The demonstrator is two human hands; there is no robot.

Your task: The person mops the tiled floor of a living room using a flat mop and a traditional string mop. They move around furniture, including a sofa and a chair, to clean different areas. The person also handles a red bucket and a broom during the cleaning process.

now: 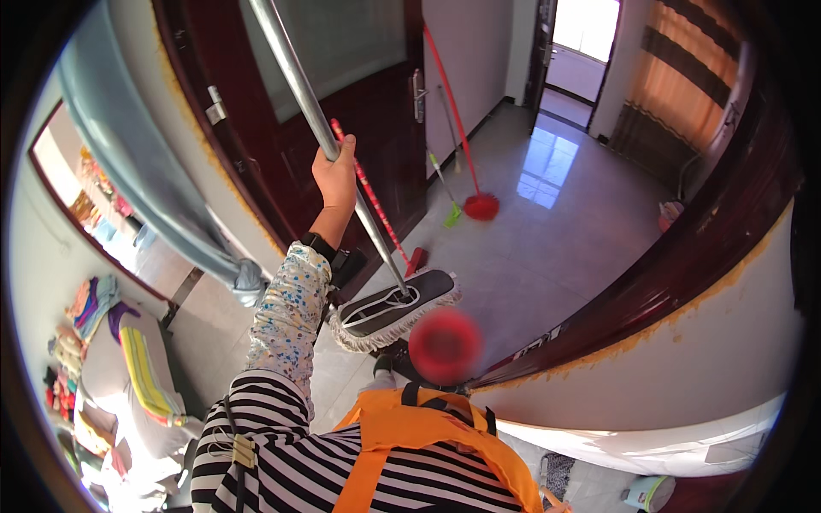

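Note:
My left hand point(336, 175) is closed around the silver metal handle point(295, 73) of a flat dust mop. Its wide head point(398, 308), grey on top with a white fringe, is down at the floor near my feet, by the doorway. Just behind the handle stands a red patterned stick point(368, 188) with a red foot point(416, 261), against the open dark red door point(342, 111). Only a skin-coloured sliver, perhaps my right hand point(560, 507), shows at the lower edge; its fingers cannot be made out.
Along the far wall lean a red broom point(481, 206) and a green brush point(452, 214). A blurred red round shape point(445, 345) covers part of the threshold. A tied blue curtain point(145, 145) hangs left, near piled cloths point(94, 308). A pale bucket point(648, 493) stands lower right.

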